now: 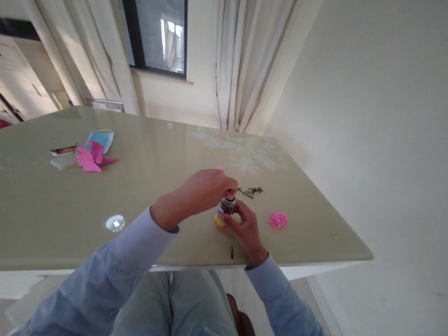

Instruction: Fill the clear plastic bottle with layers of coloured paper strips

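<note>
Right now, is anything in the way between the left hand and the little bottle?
Nothing that I can see. The left hand is right at the top of the bottle, while the right hand holds it lower down. The black pieces lie off to the right.

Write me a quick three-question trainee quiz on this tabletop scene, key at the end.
1. Multiple choice: Where on the bottle is the left hand?
A) At its base
B) At its top
C) Nowhere near it

2. True or false: The right hand is resting flat on the table, away from the bottle.

3. Short answer: What colour is the loose pile to the right of the right hand?

Key: 1. B; 2. False, it grips the bottle's side; 3. Pink.
</note>
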Action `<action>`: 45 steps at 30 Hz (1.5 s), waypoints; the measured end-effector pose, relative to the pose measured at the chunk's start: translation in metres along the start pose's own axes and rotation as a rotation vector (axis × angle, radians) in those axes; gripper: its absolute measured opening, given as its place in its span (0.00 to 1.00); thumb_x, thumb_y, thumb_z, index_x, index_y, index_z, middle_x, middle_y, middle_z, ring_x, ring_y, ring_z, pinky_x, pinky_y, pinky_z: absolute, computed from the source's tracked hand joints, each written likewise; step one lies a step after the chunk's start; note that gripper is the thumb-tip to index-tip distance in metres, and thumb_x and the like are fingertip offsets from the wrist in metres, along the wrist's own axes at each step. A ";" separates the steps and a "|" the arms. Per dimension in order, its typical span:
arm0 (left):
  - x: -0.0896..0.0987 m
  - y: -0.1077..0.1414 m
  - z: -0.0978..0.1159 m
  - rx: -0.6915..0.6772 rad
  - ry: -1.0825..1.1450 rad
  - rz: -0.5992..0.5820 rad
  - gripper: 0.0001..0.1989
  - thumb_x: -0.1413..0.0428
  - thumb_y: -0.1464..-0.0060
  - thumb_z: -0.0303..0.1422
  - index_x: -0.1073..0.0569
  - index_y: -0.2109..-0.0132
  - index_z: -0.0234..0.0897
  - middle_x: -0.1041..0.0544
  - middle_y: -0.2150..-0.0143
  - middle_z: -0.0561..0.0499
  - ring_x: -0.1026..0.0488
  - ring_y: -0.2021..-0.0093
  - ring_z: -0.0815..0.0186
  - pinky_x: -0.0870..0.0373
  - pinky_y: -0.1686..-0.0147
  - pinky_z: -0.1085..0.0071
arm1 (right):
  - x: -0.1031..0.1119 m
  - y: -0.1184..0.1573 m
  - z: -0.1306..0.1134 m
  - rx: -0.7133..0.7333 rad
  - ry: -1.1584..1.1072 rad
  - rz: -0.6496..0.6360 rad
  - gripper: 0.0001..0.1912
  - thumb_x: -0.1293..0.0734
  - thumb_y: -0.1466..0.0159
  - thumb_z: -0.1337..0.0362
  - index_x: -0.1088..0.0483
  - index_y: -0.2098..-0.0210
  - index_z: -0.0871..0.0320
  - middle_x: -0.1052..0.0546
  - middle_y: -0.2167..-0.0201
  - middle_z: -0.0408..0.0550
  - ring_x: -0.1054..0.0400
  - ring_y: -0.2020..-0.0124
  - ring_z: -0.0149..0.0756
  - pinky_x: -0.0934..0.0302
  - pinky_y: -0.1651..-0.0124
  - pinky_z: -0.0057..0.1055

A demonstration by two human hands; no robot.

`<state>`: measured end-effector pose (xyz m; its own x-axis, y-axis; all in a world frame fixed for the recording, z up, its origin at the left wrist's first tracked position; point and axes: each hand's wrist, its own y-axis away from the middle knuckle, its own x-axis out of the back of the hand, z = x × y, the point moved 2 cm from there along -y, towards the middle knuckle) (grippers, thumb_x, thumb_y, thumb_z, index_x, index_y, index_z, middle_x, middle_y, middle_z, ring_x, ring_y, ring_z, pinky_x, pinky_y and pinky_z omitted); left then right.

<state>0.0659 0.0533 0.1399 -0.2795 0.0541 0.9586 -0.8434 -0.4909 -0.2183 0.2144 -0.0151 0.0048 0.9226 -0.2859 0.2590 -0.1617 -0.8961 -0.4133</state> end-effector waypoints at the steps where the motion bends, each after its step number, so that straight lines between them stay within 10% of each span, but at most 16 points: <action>1: 0.000 0.000 -0.002 -0.025 0.013 0.004 0.10 0.47 0.40 0.26 0.23 0.66 0.38 0.22 0.67 0.49 0.27 0.64 0.63 0.40 0.66 0.70 | 0.000 0.000 0.000 0.007 0.005 -0.001 0.17 0.26 0.41 0.55 0.24 0.55 0.56 0.20 0.62 0.48 0.30 0.63 0.38 0.35 0.57 0.35; 19: -0.008 -0.006 -0.009 -0.129 0.182 -0.033 0.12 0.48 0.41 0.23 0.20 0.65 0.36 0.20 0.65 0.49 0.26 0.63 0.66 0.35 0.58 0.71 | 0.000 0.002 -0.003 0.030 0.015 0.003 0.16 0.26 0.41 0.56 0.24 0.56 0.56 0.20 0.62 0.48 0.30 0.64 0.37 0.35 0.58 0.34; 28: 0.005 0.014 -0.009 -0.121 0.235 0.133 0.10 0.46 0.38 0.31 0.20 0.56 0.38 0.20 0.56 0.46 0.26 0.51 0.62 0.34 0.48 0.68 | 0.000 0.001 -0.006 0.048 0.032 0.010 0.14 0.26 0.40 0.56 0.24 0.59 0.56 0.20 0.65 0.46 0.30 0.65 0.37 0.35 0.59 0.33; 35: -0.004 0.022 0.001 -0.102 0.129 -0.003 0.17 0.38 0.45 0.49 0.17 0.56 0.43 0.28 0.39 0.39 0.32 0.37 0.53 0.39 0.38 0.58 | 0.000 0.001 -0.004 0.086 0.005 0.005 0.16 0.27 0.40 0.54 0.25 0.56 0.56 0.20 0.62 0.49 0.28 0.63 0.39 0.34 0.59 0.34; 45: -0.018 0.016 0.000 -0.034 0.112 -0.097 0.14 0.36 0.47 0.44 0.17 0.57 0.41 0.27 0.39 0.35 0.31 0.37 0.50 0.34 0.41 0.57 | 0.002 0.000 -0.006 0.143 0.047 0.004 0.20 0.27 0.40 0.49 0.25 0.57 0.56 0.21 0.65 0.49 0.30 0.66 0.39 0.35 0.61 0.33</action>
<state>0.0569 0.0443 0.1195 -0.2437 0.1973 0.9496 -0.8837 -0.4487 -0.1336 0.2138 -0.0182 0.0106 0.9040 -0.3080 0.2967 -0.1106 -0.8386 -0.5335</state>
